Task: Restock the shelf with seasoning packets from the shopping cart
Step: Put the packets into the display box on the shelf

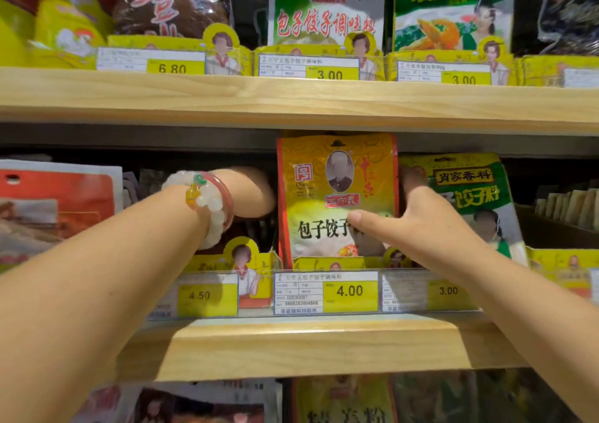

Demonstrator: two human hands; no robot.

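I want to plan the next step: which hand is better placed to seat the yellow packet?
Probably the right hand: it already holds the yellow packet. The left hand is beside it, blurred.

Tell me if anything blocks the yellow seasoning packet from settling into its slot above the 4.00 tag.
Nothing visible does. The yellow seasoning packet already stands upright in its slot behind the 4.00 price tag, with the right hand gripping its right edge. The green packet stands beside it, not in front.
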